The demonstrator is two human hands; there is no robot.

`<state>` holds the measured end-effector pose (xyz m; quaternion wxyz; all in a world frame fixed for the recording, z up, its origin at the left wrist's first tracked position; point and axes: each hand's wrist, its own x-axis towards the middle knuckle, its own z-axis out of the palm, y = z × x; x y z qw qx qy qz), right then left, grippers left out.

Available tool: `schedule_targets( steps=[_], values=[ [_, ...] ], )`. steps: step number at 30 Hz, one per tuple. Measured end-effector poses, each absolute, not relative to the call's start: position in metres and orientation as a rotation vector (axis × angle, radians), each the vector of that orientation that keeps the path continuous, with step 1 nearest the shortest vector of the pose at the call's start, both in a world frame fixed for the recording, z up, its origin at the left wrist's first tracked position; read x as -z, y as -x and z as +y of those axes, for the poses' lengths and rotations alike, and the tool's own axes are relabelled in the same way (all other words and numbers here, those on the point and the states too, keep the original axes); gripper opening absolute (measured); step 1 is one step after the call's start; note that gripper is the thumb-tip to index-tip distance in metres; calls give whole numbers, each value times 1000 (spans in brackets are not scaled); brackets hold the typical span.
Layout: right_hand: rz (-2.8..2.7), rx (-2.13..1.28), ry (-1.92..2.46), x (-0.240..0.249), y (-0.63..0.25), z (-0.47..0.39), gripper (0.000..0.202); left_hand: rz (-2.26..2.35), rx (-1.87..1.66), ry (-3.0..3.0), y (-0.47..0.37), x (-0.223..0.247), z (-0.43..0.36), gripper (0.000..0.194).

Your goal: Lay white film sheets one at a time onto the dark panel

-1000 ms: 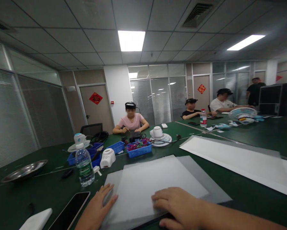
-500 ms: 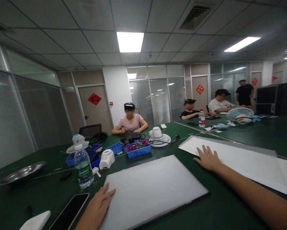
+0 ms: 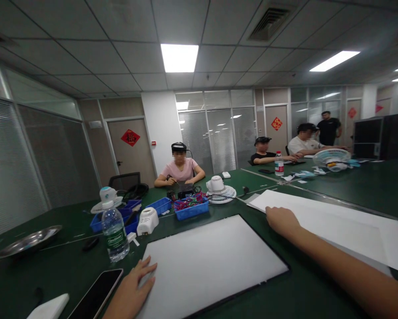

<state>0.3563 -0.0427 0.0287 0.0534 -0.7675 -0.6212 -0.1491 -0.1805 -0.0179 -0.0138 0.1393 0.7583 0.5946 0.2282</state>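
Observation:
In front of me lies a flat white panel point(image 3: 215, 261) with a thin black edge. My left hand point(image 3: 135, 283) rests on its left side, fingers spread and pressing on nothing else. To the right, my right hand point(image 3: 283, 221) has its fingers curled over the near left edge of a white sheet point(image 3: 331, 221), seemingly pinching it; the fingertips are partly hidden. Beneath that sheet, a greyish sheet point(image 3: 381, 267) shows along the edges.
Left of the panel are a phone point(image 3: 97, 294), a white slab-like object point(image 3: 51, 305), a water bottle point(image 3: 114, 235) and a metal tray point(image 3: 29, 239). Beyond sit a white housing point(image 3: 148, 221), a blue bin of wires point(image 3: 192, 210) and a fan part point(image 3: 221, 192). People sit across the table.
My right hand has gone from lying flat with spread fingers to curled at the sheet's edge. The white sheet has shifted over the greyish one. My left hand has barely moved.

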Motion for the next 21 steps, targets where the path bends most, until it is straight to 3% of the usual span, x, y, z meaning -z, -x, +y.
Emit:
schedule_targets(
  steps=[10,18,21],
  values=[
    [-2591,355,1603,-27,-209,-100,20,1730,-706,-2181,176,13,-20,58],
    [-2682,-158,813,-23,-193,-118,53,1719,-694,-2202,173,16,-22,67],
    [-2577,-58,1010,-29,-215,-101,48,1731,-677,-2279,174,21,-20,67]
  ],
)
